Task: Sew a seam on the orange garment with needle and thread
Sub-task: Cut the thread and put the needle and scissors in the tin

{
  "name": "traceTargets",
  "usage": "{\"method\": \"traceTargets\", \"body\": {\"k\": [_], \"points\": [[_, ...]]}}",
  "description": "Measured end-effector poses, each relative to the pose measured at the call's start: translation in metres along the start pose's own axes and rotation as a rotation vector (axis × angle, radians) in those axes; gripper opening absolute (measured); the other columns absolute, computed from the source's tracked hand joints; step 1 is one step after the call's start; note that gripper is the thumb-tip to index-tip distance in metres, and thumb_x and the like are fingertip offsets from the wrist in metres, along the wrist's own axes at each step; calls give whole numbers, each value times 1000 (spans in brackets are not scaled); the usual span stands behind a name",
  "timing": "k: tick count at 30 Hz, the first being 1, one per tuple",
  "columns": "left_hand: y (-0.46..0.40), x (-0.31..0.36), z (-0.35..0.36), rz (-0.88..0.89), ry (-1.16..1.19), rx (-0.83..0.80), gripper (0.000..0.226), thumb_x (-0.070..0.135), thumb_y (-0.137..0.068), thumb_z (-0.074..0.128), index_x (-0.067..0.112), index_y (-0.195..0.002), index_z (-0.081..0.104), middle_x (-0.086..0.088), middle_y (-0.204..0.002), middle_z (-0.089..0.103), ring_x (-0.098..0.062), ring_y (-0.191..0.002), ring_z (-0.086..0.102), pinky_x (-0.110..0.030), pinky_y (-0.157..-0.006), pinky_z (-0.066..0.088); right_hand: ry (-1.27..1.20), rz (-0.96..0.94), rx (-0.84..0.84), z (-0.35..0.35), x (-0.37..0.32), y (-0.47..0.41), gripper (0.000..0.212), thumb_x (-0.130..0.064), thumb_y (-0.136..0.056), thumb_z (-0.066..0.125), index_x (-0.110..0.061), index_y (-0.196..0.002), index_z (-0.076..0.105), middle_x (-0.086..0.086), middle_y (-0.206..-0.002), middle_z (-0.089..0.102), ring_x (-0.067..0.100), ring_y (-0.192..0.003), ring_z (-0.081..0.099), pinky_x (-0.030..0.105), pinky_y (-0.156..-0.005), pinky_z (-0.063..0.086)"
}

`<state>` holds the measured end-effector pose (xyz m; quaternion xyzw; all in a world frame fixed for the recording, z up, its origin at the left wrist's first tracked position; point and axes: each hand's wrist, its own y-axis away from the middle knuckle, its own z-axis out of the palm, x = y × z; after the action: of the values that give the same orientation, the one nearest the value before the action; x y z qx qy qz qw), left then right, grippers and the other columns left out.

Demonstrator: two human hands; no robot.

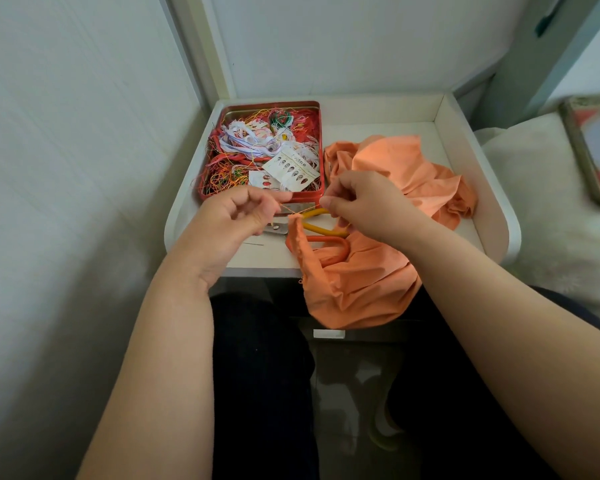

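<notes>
Left hand [238, 216] and right hand [359, 202] apparently pinch thread [291, 211] above the orange garment [357, 271] (bunched).

Crumpled orange cotton garment [371, 271], spread over white tray and spilling off its near edge; one gathered fold raised upright. Thin orange thread [293, 210], pulled taut just above that fold. Needle not discernible.

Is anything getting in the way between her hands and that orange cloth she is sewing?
Nothing visible does. The left hand and right hand pinch a thread stretched between them, right over a raised fold of the orange garment. The scissors lie partly under the cloth, below the hands.
</notes>
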<state>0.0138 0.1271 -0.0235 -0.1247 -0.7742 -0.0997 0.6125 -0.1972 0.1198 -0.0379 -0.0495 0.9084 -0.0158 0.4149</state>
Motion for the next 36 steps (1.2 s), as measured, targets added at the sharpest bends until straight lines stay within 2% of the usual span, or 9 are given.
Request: {"method": "traceTargets", "body": {"k": [3, 7, 10, 13, 19, 23, 27, 30, 36], "points": [[-5, 3, 5, -50, 220, -41, 9, 26, -81, 60, 19, -80, 66, -1, -92, 74, -11, -81, 55, -20, -64, 40, 7, -22, -29, 2, -3, 1, 9, -23, -93, 62, -19, -85, 60, -8, -74, 60, 9, -61, 65, 35, -67, 59], [-12, 0, 11, -159, 195, -9, 22, 23, -86, 63, 20, -66, 73, 3, -71, 68, -7, -65, 47, -21, -63, 39, -62, -73, 38, -1, -7, 3, 13, -20, -95, 58, -21, -83, 56, -7, -72, 60, 3, -54, 60, 31, -60, 58], [-12, -2, 16, -238, 185, 17, 16, 32, -73, 68, 17, -73, 74, -2, -77, 71, -9, -67, 49, -20, -64, 45, -101, -147, 69, -3, -12, 6, 22, -20, -96, 57, -29, -78, 50, -6, -71, 59, 3, -54, 60, 25, -56, 55], [-12, -2, 20, -277, 187, -25, 26, 30, -67, 70, 14, -87, 72, -5, -84, 72, -14, -77, 57, -20, -68, 49, -119, -206, 78, -1, -17, 9, 15, -19, -97, 57, -23, -83, 51, -8, -71, 59, 5, -57, 62, 19, -55, 51], [-14, -1, 28, -175, 35, 7, 13, 8, -78, 75, 17, -88, 72, 7, -76, 73, -1, -73, 67, -12, -63, 49, -219, -276, 87, 1, -21, 12, 9, -12, -93, 61, -15, -86, 57, -14, -63, 55, 6, -55, 58, 18, -54, 47], [-14, 0, 33, -126, 23, 36, 6, 12, -83, 72, 19, -84, 73, 3, -77, 73, -5, -75, 66, -18, -71, 52, -458, -162, 52, 3, -22, 7, 15, -15, -100, 51, -11, -94, 64, -17, -58, 62, 8, -45, 51, 19, -47, 44], [-14, -3, 29, -132, 84, -2, 8, 10, -89, 64, 15, -87, 70, 4, -77, 73, -4, -74, 66, -22, -74, 49, -549, 82, -144, -7, -9, 0, 28, -12, -104, 39, -12, -125, 58, -13, -86, 71, 7, -49, 54, 20, -49, 47], [-14, -5, 27, -143, 131, -6, 12, 8, -92, 59, 14, -87, 68, 5, -75, 72, -2, -70, 63, -20, -71, 48, -553, 133, -385, -9, -8, 3, 25, -10, -100, 48, -14, -120, 63, -1, -95, 67, 10, -64, 59, 21, -55, 50], [-14, -7, 25, -119, 117, -23, 14, 10, -93, 58, 16, -85, 67, 7, -73, 70, -8, -75, 63, -24, -77, 48, -541, 160, -352, -4, -10, 3, 12, -15, -86, 69, -7, -95, 71, -2, -72, 66, 9, -63, 60, 26, -62, 57]]}}
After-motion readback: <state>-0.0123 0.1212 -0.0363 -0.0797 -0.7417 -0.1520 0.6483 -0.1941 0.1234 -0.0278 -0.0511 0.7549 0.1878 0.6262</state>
